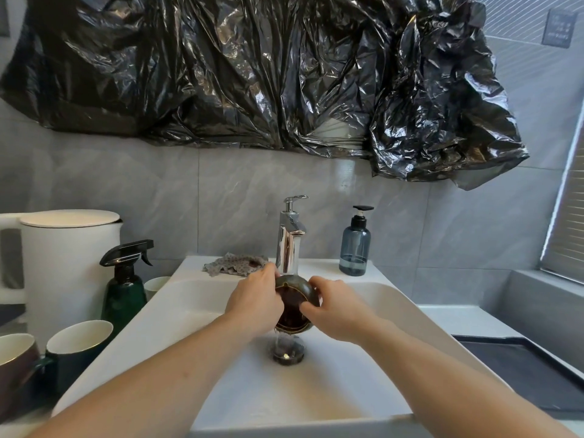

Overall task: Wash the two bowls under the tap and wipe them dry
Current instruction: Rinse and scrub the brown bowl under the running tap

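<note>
- A crumpled black plastic sheet point(252, 74) covers the wall above the grey tiles; it plays no part in the washing.
- The white rectangular sink point(395, 314) fills the lower middle, with its round drain point(288, 354) straight below the hands and water falling onto it.
- A white electric kettle point(66, 263) stands at the left, with a dark green spray bottle point(124, 289) in front of it and two cups, dark outside and white inside point(79, 343), nearer the camera.
- A black tray point(531, 374) lies on the counter to the right of the sink.
- A chrome tap point(289, 241) rises at the back rim, between a spotted grey cloth point(234, 264) on its left and a blue-grey pump bottle point(355, 248) on its right.
- The left hand point(254, 301) curls round the left edge of the bowl, and the right hand point(335, 306) pinches its right edge, thumb on the near face.
- The dark brown bowl point(292, 306) is held on edge over the basin just under the spout, its gold-ringed face towards the camera. I cannot tell whether that face is the inside or the base, and a second bowl cannot be made out.
- To rinse well, I would turn the bowl slowly under the stream so water reaches both faces, keep a firm hold since it is likely slippery, and keep it low to limit splashing.
- A dark sign point(557, 28) high on the right wall bears writing too small to read; no brand shows on either bottle.
</note>
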`<move>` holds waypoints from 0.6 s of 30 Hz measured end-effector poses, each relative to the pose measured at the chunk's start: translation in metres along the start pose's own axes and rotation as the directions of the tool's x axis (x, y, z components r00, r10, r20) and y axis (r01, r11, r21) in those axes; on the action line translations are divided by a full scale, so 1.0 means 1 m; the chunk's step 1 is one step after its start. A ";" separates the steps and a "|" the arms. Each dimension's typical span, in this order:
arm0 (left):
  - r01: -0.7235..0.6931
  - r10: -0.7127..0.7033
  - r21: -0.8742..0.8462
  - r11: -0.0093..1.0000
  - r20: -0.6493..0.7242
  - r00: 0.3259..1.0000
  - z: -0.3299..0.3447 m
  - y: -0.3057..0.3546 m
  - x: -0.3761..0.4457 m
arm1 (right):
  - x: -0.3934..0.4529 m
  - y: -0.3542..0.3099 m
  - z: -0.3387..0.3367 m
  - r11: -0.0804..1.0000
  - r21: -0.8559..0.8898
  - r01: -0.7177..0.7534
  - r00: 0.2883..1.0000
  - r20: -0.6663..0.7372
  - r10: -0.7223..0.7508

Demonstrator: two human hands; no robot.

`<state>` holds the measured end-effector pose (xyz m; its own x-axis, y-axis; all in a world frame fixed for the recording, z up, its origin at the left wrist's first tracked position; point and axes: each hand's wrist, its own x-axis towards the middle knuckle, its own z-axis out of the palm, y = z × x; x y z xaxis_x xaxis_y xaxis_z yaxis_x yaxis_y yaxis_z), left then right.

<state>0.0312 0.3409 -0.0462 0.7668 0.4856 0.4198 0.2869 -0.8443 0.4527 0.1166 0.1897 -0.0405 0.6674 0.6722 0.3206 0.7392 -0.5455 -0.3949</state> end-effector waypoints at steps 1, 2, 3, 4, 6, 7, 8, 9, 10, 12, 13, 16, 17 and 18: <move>0.005 -0.005 0.006 1.000 -0.003 1.000 -0.001 0.000 -0.001 | 0.000 0.000 0.000 1.000 0.016 -0.002 1.000 -0.004 0.002; 0.012 -0.012 0.005 1.000 -0.006 1.000 -0.003 0.000 -0.001 | 0.001 0.000 0.000 0.999 0.034 -0.008 1.000 -0.007 0.008; 0.027 -0.027 -0.010 1.000 -0.003 1.000 -0.005 0.000 -0.001 | 0.002 0.001 0.000 0.999 0.048 -0.015 1.000 -0.011 0.016; 0.042 -0.042 -0.043 0.998 0.001 0.999 -0.006 0.000 0.000 | 0.002 0.002 -0.001 0.998 0.055 -0.022 1.000 -0.018 0.023; 0.057 -0.055 -0.111 0.992 0.016 0.998 -0.011 0.000 -0.001 | 0.002 0.003 -0.003 0.998 0.055 -0.019 0.999 -0.034 0.021; 0.042 -0.041 -0.142 0.989 0.012 0.999 -0.014 0.001 -0.002 | 0.002 0.002 -0.004 0.998 0.053 -0.014 0.999 -0.038 0.016; 0.016 -0.018 -0.179 0.984 -0.011 1.000 -0.016 0.002 -0.003 | 0.001 0.002 -0.004 0.999 0.053 -0.011 0.999 -0.031 0.013; -0.014 0.002 -0.218 0.976 -0.056 0.998 -0.019 0.004 -0.004 | 0.001 0.001 -0.005 0.998 0.055 -0.015 1.000 -0.014 0.016; -0.049 0.019 -0.254 0.966 -0.120 0.993 -0.023 0.007 -0.003 | 0.001 0.001 -0.005 0.998 0.059 -0.026 1.000 0.004 0.026; -0.100 0.026 -0.293 0.951 -0.247 0.969 -0.036 0.014 0.005 | 0.002 0.002 -0.005 0.995 0.080 -0.060 0.998 0.021 0.059; -0.120 0.032 -0.287 0.950 -0.295 0.955 -0.044 0.020 0.011 | 0.003 0.004 -0.005 0.992 0.099 -0.081 0.997 0.019 0.079; -0.199 0.126 -0.196 0.960 -0.333 0.934 -0.068 0.034 0.039 | 0.005 0.009 -0.004 0.969 0.188 -0.159 0.987 0.036 0.155; -0.218 0.170 -0.140 0.966 -0.289 0.942 -0.075 0.041 0.047 | 0.006 0.011 -0.003 0.954 0.229 -0.192 0.981 0.054 0.185; -0.232 0.209 -0.080 0.969 -0.224 0.952 -0.080 0.048 0.054 | 0.007 0.013 -0.003 0.935 0.270 -0.229 0.973 0.074 0.217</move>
<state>0.0407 0.3451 0.0611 0.6612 0.3364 0.6706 0.0546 -0.9130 0.4042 0.1305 0.1859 -0.0409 0.8032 0.5732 0.1624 0.5142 -0.5292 -0.6749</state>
